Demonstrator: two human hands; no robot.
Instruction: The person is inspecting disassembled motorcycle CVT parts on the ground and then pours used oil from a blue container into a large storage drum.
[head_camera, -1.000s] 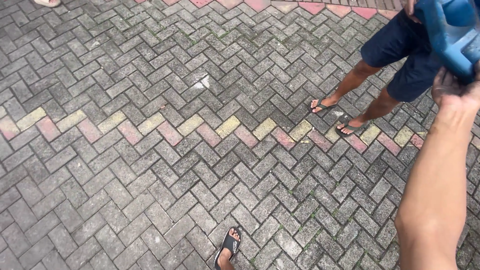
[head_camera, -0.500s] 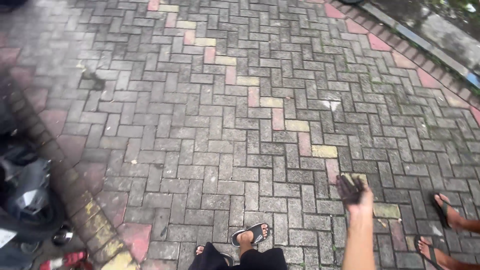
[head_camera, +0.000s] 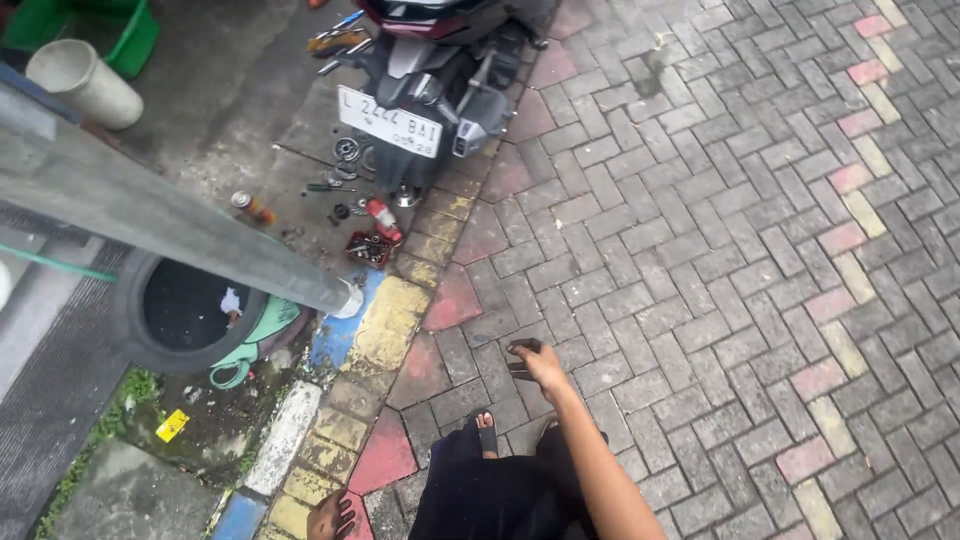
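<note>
Down over the brick paving (head_camera: 720, 250) we see our right hand (head_camera: 545, 368) with its fingers (head_camera: 528, 352) closed around a small dark object (head_camera: 522, 358); what it is and which way its long axis runs we cannot tell. It hangs well short of the motorcycle (head_camera: 440, 60), on the paved side of the painted curb (head_camera: 385, 335). Our left hand (head_camera: 332, 517) sits low beside that curb, fingers curled; whether it holds anything we cannot tell. One white rectangular plate (head_camera: 390, 121) hangs on the motorcycle's rear. Below it lie one red tray of small parts (head_camera: 367, 249), one spray can (head_camera: 252, 207) and one tyre (head_camera: 185, 312).
</note>
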